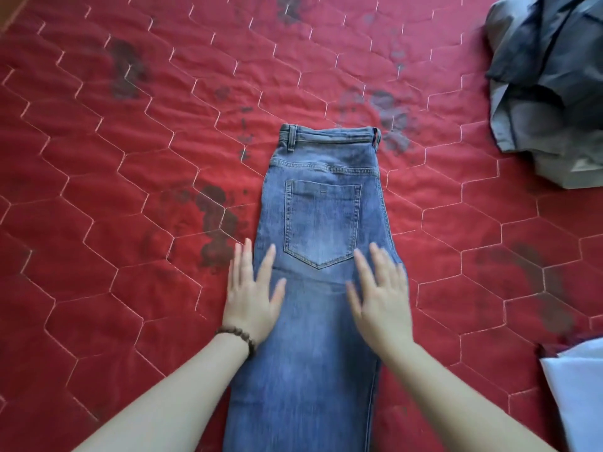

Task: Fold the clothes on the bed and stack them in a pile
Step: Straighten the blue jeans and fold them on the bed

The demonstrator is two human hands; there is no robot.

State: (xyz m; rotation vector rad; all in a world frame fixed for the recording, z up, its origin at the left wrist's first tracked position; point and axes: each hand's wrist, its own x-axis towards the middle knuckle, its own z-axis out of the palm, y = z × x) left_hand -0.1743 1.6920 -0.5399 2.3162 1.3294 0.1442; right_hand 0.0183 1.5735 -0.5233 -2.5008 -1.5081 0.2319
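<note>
Head cam, looking down at bed [98, 190] w/ red quilted cover, pale hexagon stitching, several dark blotchy patches on the fabric.

Jeans [323, 288]: blue denim, folded lengthwise so one leg lies over the other, back pocket [321, 223] facing up. Waistband at far end, beyond both hands' fingertips; legs run back toward the person and out of the bottom of frame. Lying flat on the bed, roughly centred betw. the two forearms.

Left hand [253, 295]: fingers straight and spread, palm down. Inner fingers and thumb rest on the left edge of the jeans; outer fingers lie past the edge, over the red cover. Holds nothing. Dark beaded bracelet [239, 337] on that wrist.

Right hand [380, 295]: also flat, fingers spread wide, palm down on the denim near the jeans' right edge, just below and to the outside of the pocket. Slightly motion-blurred, so can't tell how firmly it presses. Holds nothing.

Both hands sit about level w/ each other, pocket tip between them, apart by most of the jeans' width.

Other items: crumpled grey-blue garment [551, 86] far beyond and to the outside of the right hand, at top right corner, partly cut off by frame. White cloth [577, 393] w/ a bit of dark red at its top, near the right forearm's outer side at the frame edge; kind of item not clear. Both well apart from the jeans.
</note>
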